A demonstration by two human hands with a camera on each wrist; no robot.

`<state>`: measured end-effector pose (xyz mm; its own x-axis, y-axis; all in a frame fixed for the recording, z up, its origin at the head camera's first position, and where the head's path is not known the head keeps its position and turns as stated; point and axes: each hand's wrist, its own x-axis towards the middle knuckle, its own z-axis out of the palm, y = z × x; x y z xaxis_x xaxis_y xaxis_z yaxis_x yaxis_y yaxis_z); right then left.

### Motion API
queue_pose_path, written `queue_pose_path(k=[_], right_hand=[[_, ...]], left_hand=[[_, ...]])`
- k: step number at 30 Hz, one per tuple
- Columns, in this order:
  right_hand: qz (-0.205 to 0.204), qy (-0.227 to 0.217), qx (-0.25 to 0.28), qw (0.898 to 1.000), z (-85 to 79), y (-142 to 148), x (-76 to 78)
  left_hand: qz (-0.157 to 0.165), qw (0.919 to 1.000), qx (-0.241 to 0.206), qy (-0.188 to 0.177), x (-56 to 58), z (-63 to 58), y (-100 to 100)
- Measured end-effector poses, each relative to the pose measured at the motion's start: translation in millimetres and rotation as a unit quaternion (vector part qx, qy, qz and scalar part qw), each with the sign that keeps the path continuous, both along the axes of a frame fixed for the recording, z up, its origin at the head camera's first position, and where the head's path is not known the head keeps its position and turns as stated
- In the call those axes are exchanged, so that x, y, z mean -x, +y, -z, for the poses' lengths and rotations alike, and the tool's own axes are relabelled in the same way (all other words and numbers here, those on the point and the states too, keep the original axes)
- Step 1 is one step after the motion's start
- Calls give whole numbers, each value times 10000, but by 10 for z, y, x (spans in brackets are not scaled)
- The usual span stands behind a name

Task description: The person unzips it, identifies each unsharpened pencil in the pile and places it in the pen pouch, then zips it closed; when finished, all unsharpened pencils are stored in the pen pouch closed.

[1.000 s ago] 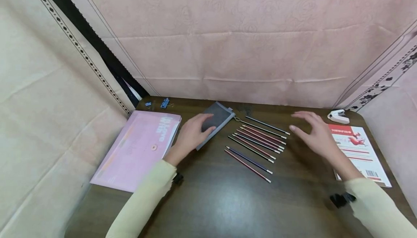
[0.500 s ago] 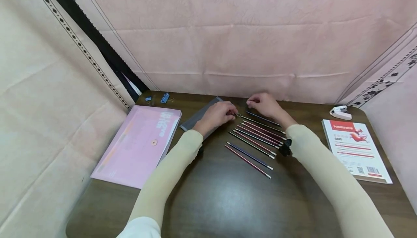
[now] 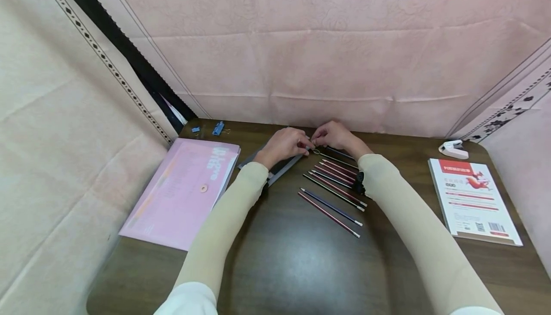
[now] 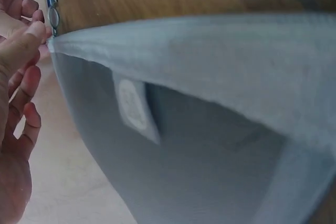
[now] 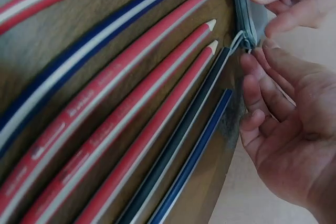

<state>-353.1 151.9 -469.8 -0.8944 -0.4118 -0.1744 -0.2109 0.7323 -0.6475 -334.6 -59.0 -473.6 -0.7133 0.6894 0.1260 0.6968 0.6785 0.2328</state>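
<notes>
A grey zip pencil case (image 3: pixel 286 169) lies left of the pencils in the head view. Its mesh side (image 4: pixel 210 145) and a small label (image 4: pixel 135 106) show large in the left wrist view. My left hand (image 3: pixel 285 146) is over its far right end, with the thumb by the zip corner; whether it pinches there I cannot tell. Thumb and forefinger of my right hand (image 5: pixel 286 140) pinch the zip end beside a small ring (image 5: pixel 238 40). Several pencils (image 3: pixel 331 209), red, blue and dark, lie slanted to the right, some under my right wrist.
A pink folder (image 3: pixel 185 190) with a button lies at the left. Blue binder clips (image 3: pixel 218 128) lie behind it. On the right are a white book (image 3: pixel 475 202) with a red band and a white stapler (image 3: pixel 454 149). A pink curtain (image 3: pixel 301 66) hangs behind the table.
My left hand has moved right along the pencil case to its zip end. My right hand has come left across the pencils and met it there, its fingers now pinched.
</notes>
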Motion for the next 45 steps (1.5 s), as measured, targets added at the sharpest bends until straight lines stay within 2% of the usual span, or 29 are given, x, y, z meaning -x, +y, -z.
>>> queue_pose_path(k=[3, 6, 13, 19, 25, 33, 41, 45], right_hand=[[80, -9, -15, 10000, 18, -19, 29], [119, -88, 12, 9999, 50, -20, 60], [19, -261, -47, 9996, 103, -39, 110], [18, -410, -181, 9990, 106, -47, 128], [-89, -517, -135, 9985, 95, -35, 117], [-268, -483, -79, 9984, 124, -16, 101], [-177, -298, -71, 9994, 148, -5, 88], [-56, -276, 65, 9996, 180, 23, 102]], left_hand=[[94, 9993, -312, -163, 43, 42, -10], [103, 9985, -417, -338, 79, 96, -14], [293, 9993, -61, -245, 94, 124, 31], [378, 9986, -47, -377, 90, 158, 59], [410, 9986, -73, -325, 105, 201, 55], [465, 9981, -148, -372, 108, 213, 70], [275, 9987, -90, -408, 89, 217, 75], [283, 9989, -69, -361, 81, 225, 69]])
